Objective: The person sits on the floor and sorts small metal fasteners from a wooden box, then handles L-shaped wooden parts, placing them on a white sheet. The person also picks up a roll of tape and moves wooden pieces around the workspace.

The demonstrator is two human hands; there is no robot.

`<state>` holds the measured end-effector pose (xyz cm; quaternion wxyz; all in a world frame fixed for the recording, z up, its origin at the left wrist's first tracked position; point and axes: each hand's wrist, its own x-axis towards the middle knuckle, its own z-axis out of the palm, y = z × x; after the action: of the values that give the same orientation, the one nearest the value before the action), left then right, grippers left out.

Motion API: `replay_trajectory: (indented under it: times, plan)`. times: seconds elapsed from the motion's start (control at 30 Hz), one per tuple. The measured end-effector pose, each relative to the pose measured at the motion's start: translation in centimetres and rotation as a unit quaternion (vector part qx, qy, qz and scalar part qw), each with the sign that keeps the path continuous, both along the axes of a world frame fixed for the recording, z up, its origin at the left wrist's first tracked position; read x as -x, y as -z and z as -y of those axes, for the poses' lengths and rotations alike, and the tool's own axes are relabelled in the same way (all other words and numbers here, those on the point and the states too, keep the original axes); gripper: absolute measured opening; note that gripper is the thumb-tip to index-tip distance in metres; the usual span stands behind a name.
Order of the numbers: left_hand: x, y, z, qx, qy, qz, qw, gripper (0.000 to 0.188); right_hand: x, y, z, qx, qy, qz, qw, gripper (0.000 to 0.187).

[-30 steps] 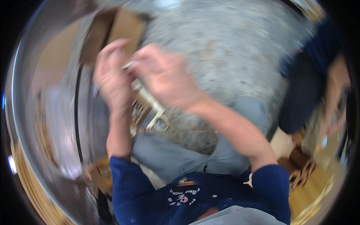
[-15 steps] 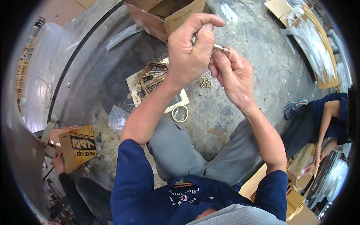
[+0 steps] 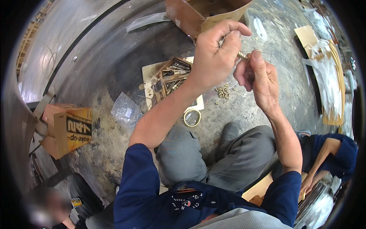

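My left hand is closed round a ribbed, brass-coloured metal piece whose end sticks out past the thumb. A curved silvery part shows between thumb and forefinger; the palm hides the remainder. My right hand meets the protruding end, thumb and forefinger pinched at it with the other fingers curled. A fine wire-like line runs off to the right behind the thumb. Below the hands, a pile of small brass-coloured cylinders lies on the concrete floor.
A wooden tray of metal tools rests on a pale board. A tape roll and clear plastic bag lie close by. Cardboard boxes stand ahead and left. Other people sit at lower left and right.
The view has shifted, so floor things sit further right or lower. My right hand's thumb has risen upright, and its fingers now cover less of the brass-coloured piece's end.
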<state>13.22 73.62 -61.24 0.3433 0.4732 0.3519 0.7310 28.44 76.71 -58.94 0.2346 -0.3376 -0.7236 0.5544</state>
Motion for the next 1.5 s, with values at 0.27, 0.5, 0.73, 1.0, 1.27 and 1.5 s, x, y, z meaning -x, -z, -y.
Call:
replay_trajectory:
  times: [0.27, 0.5, 0.73, 1.0, 1.27, 1.5]
  plan:
    - [2.1, 3.6, -0.3, 0.044, -0.113, -0.125, 0.985, 0.014, 1.8, 4.2, -1.2, -0.108, 0.006, -0.064, 0.992, 0.022]
    - [2.3, 8.4, 4.1, 0.165, -0.135, -0.013, 0.977, 0.016, 3.6, 8.5, -1.2, 0.146, -0.094, -0.001, 0.985, 0.024]
    - [3.5, 11.8, 5.6, 0.185, -0.128, -0.072, 0.972, 0.014, 4.8, 12.6, -0.7, 0.138, -0.111, -0.072, 0.982, 0.021]
    - [4.1, 13.1, 5.8, 0.159, -0.114, -0.17, 0.966, 0.009, 5.1, 12.8, -1.1, 0.091, -0.081, -0.011, 0.992, 0.015]
    - [4.6, 15.1, 8.7, 0.109, -0.268, -0.289, 0.913, 0.014, 5.5, 14.5, -0.4, 0.06, -0.112, 0.105, 0.986, 0.019]
    - [1.7, 17.2, 10.5, 0.204, -0.283, -0.144, 0.926, 0.01, 5.2, 15.3, 1.0, 0.082, -0.166, 0.069, 0.98, 0.02]
